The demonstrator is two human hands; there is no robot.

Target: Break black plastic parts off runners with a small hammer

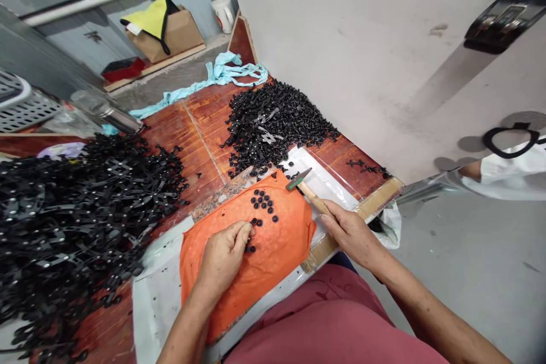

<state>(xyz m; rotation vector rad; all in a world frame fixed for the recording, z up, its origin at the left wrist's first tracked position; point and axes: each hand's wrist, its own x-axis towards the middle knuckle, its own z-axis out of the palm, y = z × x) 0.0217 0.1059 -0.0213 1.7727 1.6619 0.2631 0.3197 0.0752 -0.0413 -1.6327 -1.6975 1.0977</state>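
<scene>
My right hand [346, 228] is wrapped round the wooden handle of a small hammer [314, 199], whose dark green head is raised over the upper right of an orange cloth [230, 307]. On the cloth, my left hand [225, 250] has its fingers pinched together at small black parts; what lies between the fingertips is too hidden to name. Several round black pieces [262, 202] are scattered just beyond it, and one more [252, 249] sits beside the fingers.
A big heap of black linked parts [85, 216] covers the left side. Another pile of small black pieces [277, 119] lies beyond the cloth, against a white panel [362, 57]. A glass jar [106, 111] lies at the back left. Another person's sleeve [512, 159] shows at right.
</scene>
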